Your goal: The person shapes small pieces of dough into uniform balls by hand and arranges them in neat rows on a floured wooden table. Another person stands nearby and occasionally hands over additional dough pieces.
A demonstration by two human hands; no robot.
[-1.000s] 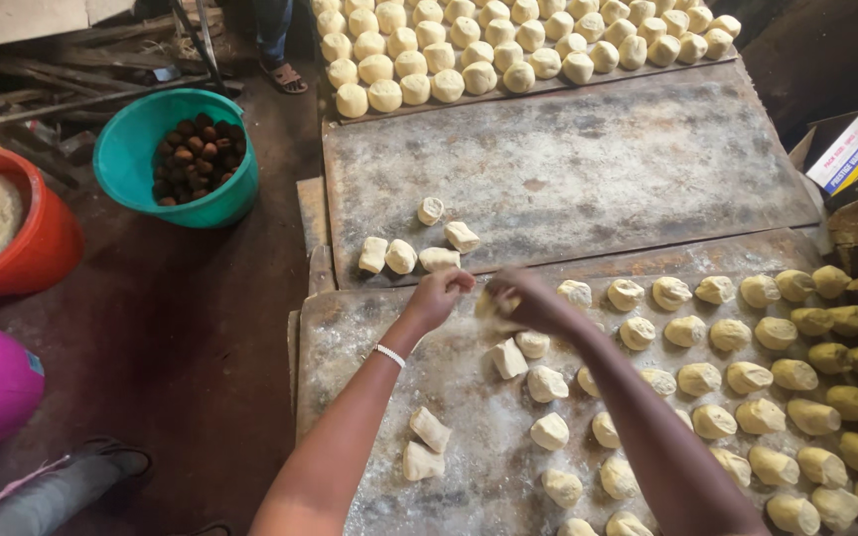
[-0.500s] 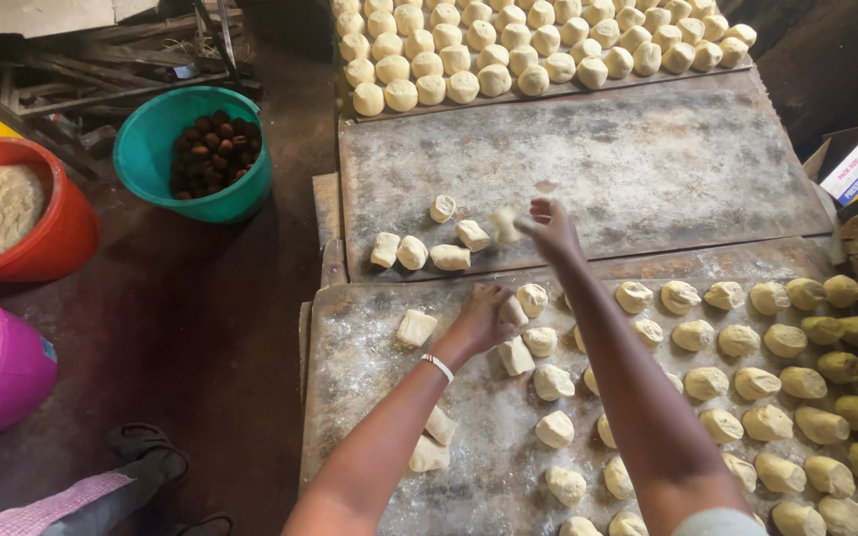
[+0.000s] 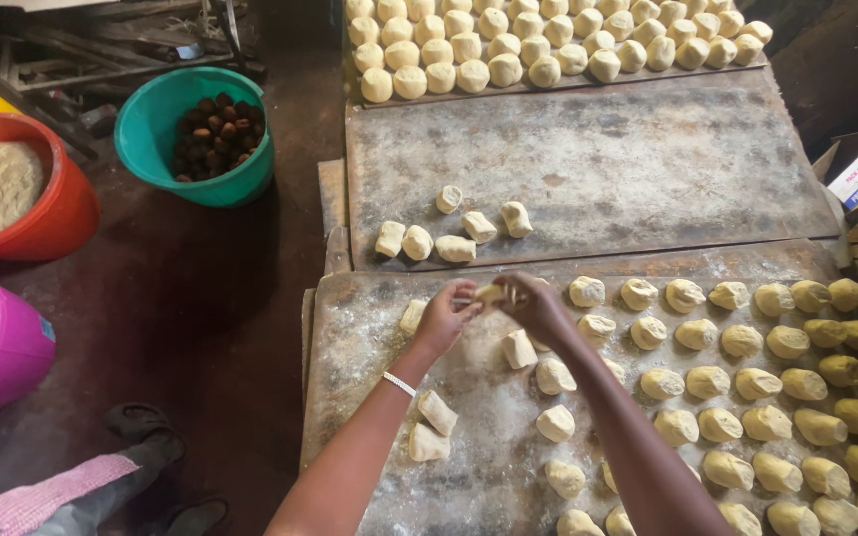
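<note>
Both hands meet over the floured tray. Left hand and right hand fingers pinch one dough piece together. Loose dough pieces lie just beside them.

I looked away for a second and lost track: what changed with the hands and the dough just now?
The right hand let go of a dough piece on the middle tray, which now holds six, then drew back. The left hand picked another dough lump off the near tray; both hands now hold it. The teal bowl and the far rows of dough balls stayed as they were.
</note>
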